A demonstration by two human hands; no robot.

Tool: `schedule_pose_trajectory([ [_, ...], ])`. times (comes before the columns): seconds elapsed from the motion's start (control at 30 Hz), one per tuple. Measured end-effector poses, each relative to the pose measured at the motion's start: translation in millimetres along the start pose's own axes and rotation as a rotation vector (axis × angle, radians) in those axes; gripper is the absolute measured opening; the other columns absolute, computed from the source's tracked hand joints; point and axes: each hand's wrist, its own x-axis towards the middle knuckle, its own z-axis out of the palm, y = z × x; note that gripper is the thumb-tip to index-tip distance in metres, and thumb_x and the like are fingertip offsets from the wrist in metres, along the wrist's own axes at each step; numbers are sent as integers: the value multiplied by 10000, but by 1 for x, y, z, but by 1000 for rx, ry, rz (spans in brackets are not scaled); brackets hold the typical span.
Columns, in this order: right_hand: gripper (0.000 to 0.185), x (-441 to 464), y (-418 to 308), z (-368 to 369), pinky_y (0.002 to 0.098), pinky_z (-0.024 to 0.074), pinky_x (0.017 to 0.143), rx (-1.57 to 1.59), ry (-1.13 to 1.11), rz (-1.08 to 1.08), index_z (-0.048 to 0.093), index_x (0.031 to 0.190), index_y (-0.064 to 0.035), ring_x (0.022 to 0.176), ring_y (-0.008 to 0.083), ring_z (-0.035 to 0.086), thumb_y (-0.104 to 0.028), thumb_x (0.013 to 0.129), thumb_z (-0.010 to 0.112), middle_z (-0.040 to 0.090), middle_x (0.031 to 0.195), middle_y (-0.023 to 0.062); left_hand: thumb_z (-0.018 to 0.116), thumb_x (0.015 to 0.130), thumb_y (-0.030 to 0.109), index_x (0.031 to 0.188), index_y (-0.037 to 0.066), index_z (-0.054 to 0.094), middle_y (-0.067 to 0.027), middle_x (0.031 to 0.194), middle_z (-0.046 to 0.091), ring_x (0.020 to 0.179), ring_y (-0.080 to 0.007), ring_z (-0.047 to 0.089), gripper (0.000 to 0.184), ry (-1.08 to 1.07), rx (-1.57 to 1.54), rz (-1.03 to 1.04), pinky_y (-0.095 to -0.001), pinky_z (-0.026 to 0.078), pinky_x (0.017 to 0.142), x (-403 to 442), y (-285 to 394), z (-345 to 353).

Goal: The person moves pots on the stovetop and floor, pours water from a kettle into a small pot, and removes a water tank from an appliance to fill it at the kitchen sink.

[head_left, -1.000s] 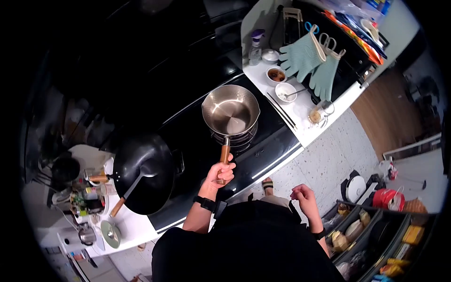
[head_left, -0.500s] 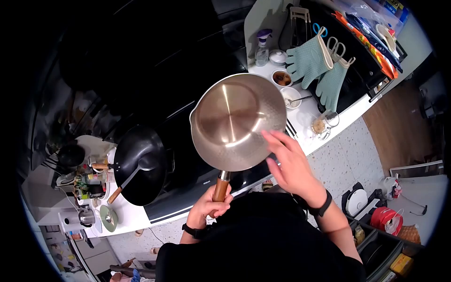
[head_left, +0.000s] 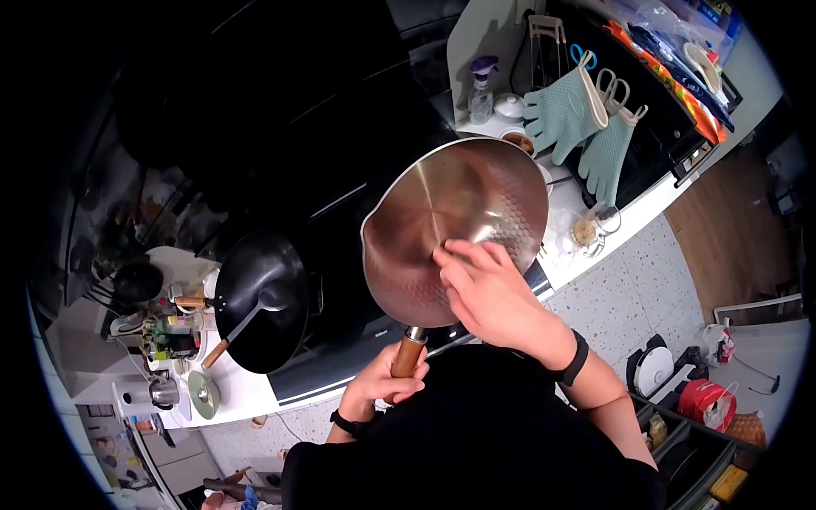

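Note:
A hammered metal saucepan (head_left: 455,191) with a pouring lip and a wooden handle is held up in front of me, its round face turned towards the camera. My left hand (head_left: 382,378) is wrapped round the handle. Over the lower right part of the pan, my right hand (head_left: 501,297) reaches with fingers stretched out and slightly bent. Its fingertips are at the pan's surface near the middle; whether they press on it I cannot tell. Nothing shows in that hand.
Left of the saucepan, a black wok (head_left: 246,336) holds a ladle (head_left: 274,296) on the black cooktop. A green lid (head_left: 204,395) lies further left. On the right counter are a spray bottle (head_left: 481,93), a glass cup (head_left: 586,231) and oven gloves (head_left: 569,110).
My right hand has moved left from the pan's right edge to over its middle. The saucepan has shifted slightly right and tilted, and now hides more of the small bowls.

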Motion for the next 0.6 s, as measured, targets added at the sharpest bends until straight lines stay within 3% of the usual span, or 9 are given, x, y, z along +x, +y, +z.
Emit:
schedule_pose_trajectory([
  [0.07, 225, -2, 3, -11, 431, 400, 1017, 154, -15, 1, 557, 1110, -4, 1212, 318, 563, -91, 906, 592, 657, 1241, 206, 666, 801, -76, 973, 73, 417, -11, 705, 470, 427, -75, 451, 337, 9, -40, -9, -216, 325, 400, 1, 3, -4],
  [0.13, 147, -8, 9, -26, 391, 430, 995, 1245, 115, 247, 538, 1100, -44, 1174, 280, 600, -93, 962, 533, 621, 1324, 233, 673, 793, -75, 970, 75, 418, -13, 703, 468, 425, -74, 447, 345, 14, -87, -18, -215, 318, 395, 1, 9, -6],
  [0.17, 108, -8, 20, -26, 360, 455, 977, 1561, 194, 241, 520, 1087, -68, 1152, 264, 617, -97, 990, 483, 569, 1372, 286, 680, 785, -73, 968, 77, 418, -15, 701, 466, 423, -73, 443, 353, 21, -135, -37, -214, 311, 389, 0, 10, -7],
  [0.27, 114, -16, 31, -37, 353, 467, 968, 1947, 222, 284, 521, 1083, -74, 1129, 304, 633, -107, 974, 515, 508, 1397, 354, 688, 768, -70, 963, 81, 421, -20, 693, 463, 414, -71, 429, 364, 11, -237, -32, -210, 292, 379, -2, 11, -13],
  [0.4, 112, -23, 32, -36, 340, 490, 857, 1913, 264, 302, 513, 1035, -64, 988, 273, 638, -84, 943, 575, 606, 1256, 290, 644, 712, -93, 960, 81, 422, -17, 671, 442, 369, -64, 367, 376, 7, -371, 3, -207, 242, 363, -1, 9, -22],
  [0.47, 158, -29, 32, -38, 319, 468, 729, 1852, 286, 142, 497, 980, -52, 829, 202, 570, -42, 899, 632, 613, 994, 162, 617, 707, -91, 978, 83, 420, -10, 643, 422, 356, -62, 350, 378, 32, -410, 10, -207, 231, 358, 1, 10, -26],
  [0.5, 186, -32, 25, -44, 280, 417, 630, 1792, 362, 241, 484, 938, -40, 717, 147, 482, -17, 882, 660, 507, 844, 75, 614, 713, -87, 991, 85, 419, -8, 635, 416, 354, -62, 350, 381, 28, -457, 24, -209, 232, 356, 3, 6, -32],
  [0.6, 157, -58, 36, -45, 237, 384, 565, 1615, 359, 322, 496, 930, -37, 634, 120, 477, -14, 906, 650, 572, 843, 96, 610, 777, -34, 1042, 65, 424, 18, 582, 417, 349, -36, 384, 338, -21, -514, 92, -199, 262, 362, 15, -11, -60],
])
